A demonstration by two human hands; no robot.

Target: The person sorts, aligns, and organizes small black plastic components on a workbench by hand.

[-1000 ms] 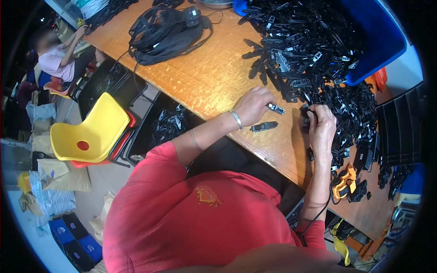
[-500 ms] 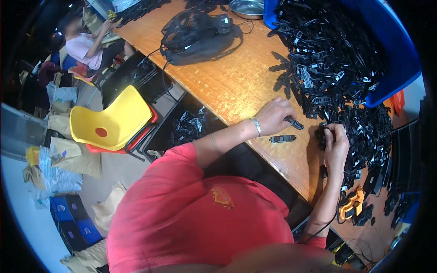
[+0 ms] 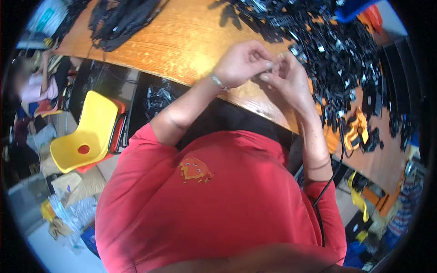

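Over the wooden table (image 3: 182, 45), my left hand (image 3: 243, 64) and my right hand (image 3: 292, 84) meet with their fingertips close together. Both are closed in a pinch. A small dark bit shows between the fingertips, but the fingers cover most of it and its kind cannot be told. Just beyond and right of my hands lies a big heap of small black plastic parts (image 3: 334, 59), some with silvery pieces among them. A few black parts (image 3: 232, 16) lie at the heap's left edge.
An orange-yellow device (image 3: 356, 131) sits right of my right forearm, near a black cable (image 3: 334, 175). A black mesh bag (image 3: 120, 22) lies at the table's far left. A yellow chair (image 3: 86, 136) stands left. Beyond it, a person (image 3: 38, 86) sits. A blue bin's edge (image 3: 357, 9) shows top right.
My hands have come together from apart, the right moving left to the left hand. The black part seen in my left hand is now hidden. The view has shifted and tilted.
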